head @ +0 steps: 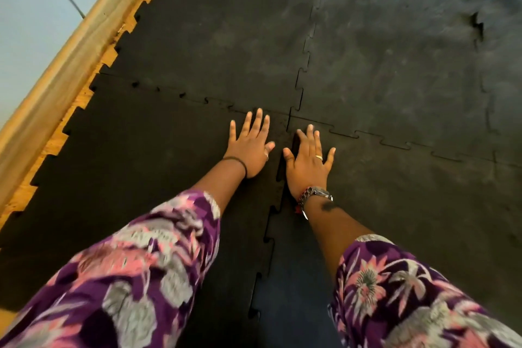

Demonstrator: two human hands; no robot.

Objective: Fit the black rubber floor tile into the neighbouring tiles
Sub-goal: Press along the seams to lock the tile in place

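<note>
Two flat palms, one seam: that is the entry as I read it from my remote seat.

Item, black rubber floor tile (127, 192): lies at lower left, its toothed right edge meeting the neighbouring tile (409, 220) along a seam that runs from the bottom edge up to the four-way corner. I judge this to be the tile being fitted, though I cannot tell for certain which side of the seam is the loose one. Near my hands the seam looks raised and shadowed, the teeth not fully seated; lower down it appears closed.

Item, left hand (250, 147): fingers spread wide, palm down on the tile just left of the seam, grasping nothing. I judge it pins the tile flat so the edge cannot lift.

Item, right hand (308, 162): likewise splayed and empty, heel over the seam's right side, placed, I judge, to press the lifted teeth down.

Item, far tiles (226, 37): two more beyond the corner, joints mostly shut; further right a small dark notch in another joint looks gapped.

Item, wooden skirting (70, 65): runs up the left, with bare floor showing between the tiles' outer teeth.

Obscured: floral sleeves (141, 277), blurred, cover the lower frame; the seam under my right palm is hidden; black on black makes tooth engagement hard to read.
</note>
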